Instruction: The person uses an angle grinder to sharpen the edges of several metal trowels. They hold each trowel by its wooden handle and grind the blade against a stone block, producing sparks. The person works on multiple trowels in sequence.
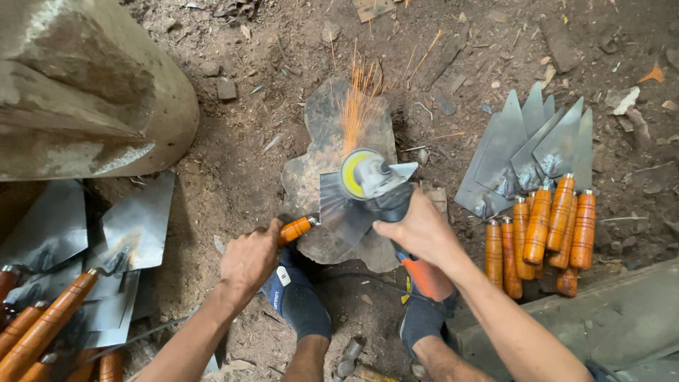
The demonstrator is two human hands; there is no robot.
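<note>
Head cam looking straight down at a dirt floor. Left hand [249, 259] is wrapped tight around the orange wooden handle [296, 228] of a trowel, whose steel blade [346, 209] lies flat on a worn stone slab [318, 141] in the middle of the frame. Right hand [421, 230] is closed around the body of an angle grinder [378, 185], and its yellow-faced disc [353, 173] sits on the blade with orange sparks [361, 99] flying toward the top of the frame. Two feet in dark socks [300, 301] are planted just below the slab, toes right at its edge. Right side of the frame has a fanned pile of finished trowels [541, 191], blades pointing up and orange handles lined up below. Lower left has another heap of trowels [78, 283], overlapping every which way. Upper left is a big concrete block [85, 85].
</note>
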